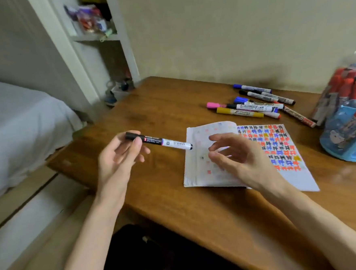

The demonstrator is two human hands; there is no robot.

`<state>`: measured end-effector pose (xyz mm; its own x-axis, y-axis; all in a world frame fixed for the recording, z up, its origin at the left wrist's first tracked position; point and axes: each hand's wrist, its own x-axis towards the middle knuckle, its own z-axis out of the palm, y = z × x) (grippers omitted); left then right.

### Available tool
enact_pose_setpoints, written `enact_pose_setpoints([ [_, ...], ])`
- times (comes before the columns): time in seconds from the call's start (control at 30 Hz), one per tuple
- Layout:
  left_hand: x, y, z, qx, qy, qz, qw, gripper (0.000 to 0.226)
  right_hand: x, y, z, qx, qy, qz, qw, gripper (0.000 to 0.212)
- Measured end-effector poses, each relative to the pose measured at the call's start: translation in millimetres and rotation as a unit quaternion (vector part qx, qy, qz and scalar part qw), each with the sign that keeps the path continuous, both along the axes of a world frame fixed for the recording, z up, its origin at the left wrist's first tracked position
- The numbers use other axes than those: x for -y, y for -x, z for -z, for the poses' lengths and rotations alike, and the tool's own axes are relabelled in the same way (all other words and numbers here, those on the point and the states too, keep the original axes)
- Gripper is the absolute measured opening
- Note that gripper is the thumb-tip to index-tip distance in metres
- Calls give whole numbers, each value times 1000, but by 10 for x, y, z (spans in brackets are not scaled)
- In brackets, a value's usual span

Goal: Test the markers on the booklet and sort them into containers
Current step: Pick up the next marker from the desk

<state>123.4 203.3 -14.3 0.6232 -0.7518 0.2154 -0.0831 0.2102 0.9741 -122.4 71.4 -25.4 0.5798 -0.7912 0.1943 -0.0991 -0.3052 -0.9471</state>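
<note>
My left hand pinches a black-capped marker near its cap, level above the table's left part, its far end pointing at the booklet. The open booklet lies mid-table, its right page covered with coloured test marks. My right hand hovers over the booklet's left page with fingers loosely curled and nothing in it. A pile of several markers lies behind the booklet. A blue clear container with red-capped markers stands at the right.
The wooden table ends at a left edge near a bed. A white shelf unit stands behind the table's far left corner. A dark chair or bag sits below the near edge.
</note>
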Motion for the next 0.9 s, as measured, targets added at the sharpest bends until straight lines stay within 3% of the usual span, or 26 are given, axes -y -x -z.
enact_pose_setpoints([
  [0.27, -1030, -493, 344, -12, 26, -109, 994, 20, -338, -904, 107, -1, 23, -108, 994, 30],
  [0.5, -1631, -783, 588, -5, -9, -192, 981, 17, -597, -1431, 107, -5, 37, -193, 981, 28],
  [0.67, -1884, -844, 892, 7, -95, -179, 979, 23, -674, -1585, 122, -15, 38, -214, 976, 30],
  [0.8, -1957, -882, 1097, 26, -212, -113, 970, 44, -692, -1625, 141, -15, 40, -221, 974, 31],
  [0.9, -1929, -879, 1160, 4, -216, -112, 970, 44, -689, -1632, 153, -13, 39, -226, 973, 31],
])
